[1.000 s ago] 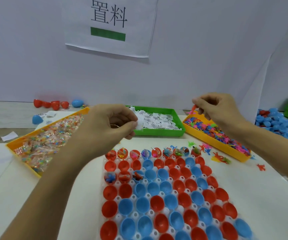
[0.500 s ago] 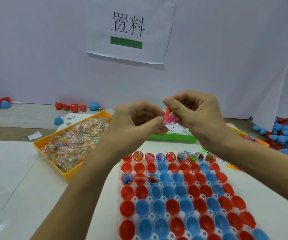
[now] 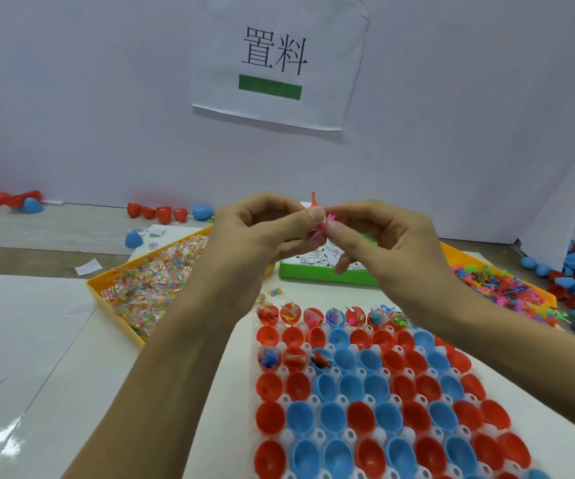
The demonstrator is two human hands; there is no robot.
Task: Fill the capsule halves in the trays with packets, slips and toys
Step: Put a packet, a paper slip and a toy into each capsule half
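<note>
Small pink toy (image 3: 324, 225) pinched between both hands above the green slip tray (image 3: 313, 276). Left hand (image 3: 262, 233) and right hand (image 3: 379, 236) both have fingertips closed on it; looks tangled with an orange one. Separate gently, keep one piece, then drop it in the next empty capsule half (image 3: 345, 357), third row of the capsule tray (image 3: 317, 435).

Small pink toy (image 3: 324, 224) is showing only in part, fingers of left hand (image 3: 262, 233) and right hand (image 3: 383, 236) covering it. Green tray (image 3: 317, 276) is lying mostly hidden behind hands. Capsule tray (image 3: 317, 435) is running off bottom edge.
</note>
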